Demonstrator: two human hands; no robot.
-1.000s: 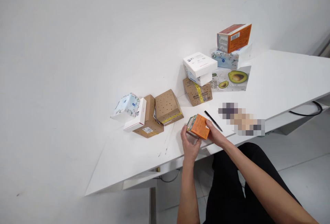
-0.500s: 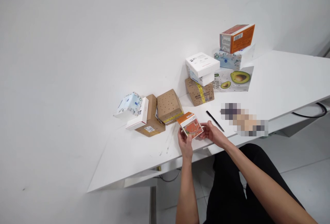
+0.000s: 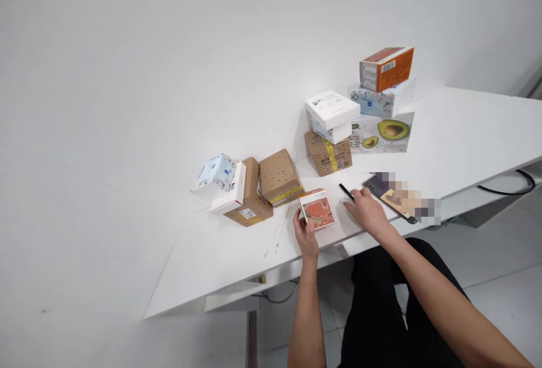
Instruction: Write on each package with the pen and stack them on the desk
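While my left fingers (image 3: pixel 297 219) clasp the small orange-and-white box (image 3: pixel 319 210) around its lower left side, thumb on the printed face, it sits near the front edge of the table (image 3: pixel 457 142), angled, I'd judge, so that the picture faces me; whether its base touches down I cannot tell. My right fingers (image 3: pixel 359 193) bend over the black pen (image 3: pixel 345 191) just right of that box, though I cannot tell whether they pinch it. Farther right of the box lies a phone (image 3: pixel 387 197). Beyond the box, a taped carton (image 3: pixel 319 156) carries a patterned box (image 3: pixel 339 134) and a white box (image 3: pixel 333 108), probably lowest because its bulk steadies them.
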